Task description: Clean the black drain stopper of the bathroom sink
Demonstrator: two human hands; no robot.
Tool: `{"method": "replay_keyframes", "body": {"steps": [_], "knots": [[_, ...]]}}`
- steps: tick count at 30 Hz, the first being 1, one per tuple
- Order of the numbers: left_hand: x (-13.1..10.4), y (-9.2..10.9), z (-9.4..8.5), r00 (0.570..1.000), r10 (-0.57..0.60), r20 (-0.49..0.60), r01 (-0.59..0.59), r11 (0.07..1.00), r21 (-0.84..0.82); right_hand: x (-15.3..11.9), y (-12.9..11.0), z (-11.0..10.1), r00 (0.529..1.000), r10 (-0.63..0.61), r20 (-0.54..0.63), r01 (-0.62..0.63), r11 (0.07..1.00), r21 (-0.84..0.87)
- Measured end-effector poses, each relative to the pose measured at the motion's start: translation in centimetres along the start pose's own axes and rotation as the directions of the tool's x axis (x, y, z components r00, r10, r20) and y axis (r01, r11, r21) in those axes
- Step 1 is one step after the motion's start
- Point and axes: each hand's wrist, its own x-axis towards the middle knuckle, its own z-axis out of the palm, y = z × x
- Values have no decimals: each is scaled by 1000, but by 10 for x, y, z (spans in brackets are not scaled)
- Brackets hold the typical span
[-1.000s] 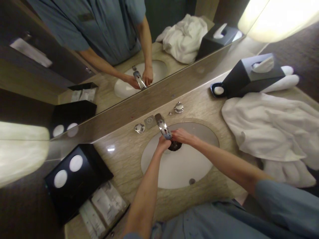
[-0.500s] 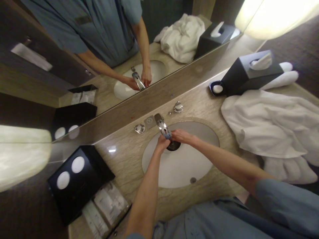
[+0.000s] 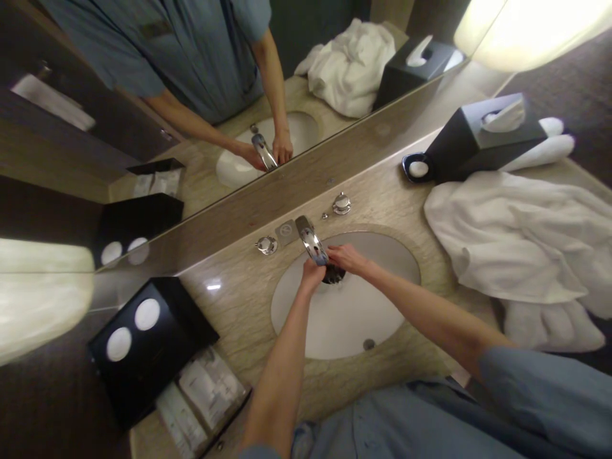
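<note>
Both hands are over the white oval sink (image 3: 354, 319), at the end of the chrome faucet (image 3: 310, 240). My left hand (image 3: 313, 275) is on the spout's left side, its fingers curled round something mostly hidden by the spout. My right hand (image 3: 348, 257) meets it from the right, fingers pressed together. Between and just below them shows a dark round item (image 3: 333, 275), which both hands seem to hold by its rim. What it is cannot be made out. Chrome knobs (image 3: 266, 245) (image 3: 341, 204) stand on either side of the faucet.
On the right lie a crumpled white towel (image 3: 516, 236), a dark tissue box (image 3: 482, 140) and a small black dish (image 3: 417, 168). A black box (image 3: 153, 344) and wrapped packets (image 3: 210, 389) are at the left. The mirror (image 3: 191, 95) runs behind the counter.
The dark round item has shifted slightly up and looks more tilted, with bright glints on it now. Both hands stay at the spout with little movement. The view has shifted slightly.
</note>
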Motion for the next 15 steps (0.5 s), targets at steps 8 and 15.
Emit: {"method": "replay_keyframes", "body": {"steps": [8,15], "knots": [[-22,-21,37,991,-72,-113,-2,837,-547,-34,-20,87,810,435,-393,-228,851,473],[-31,-23,41,989,-130,-77,31,673,-739,-31,-31,28,849,361,-387,-407,913,-42]]}}
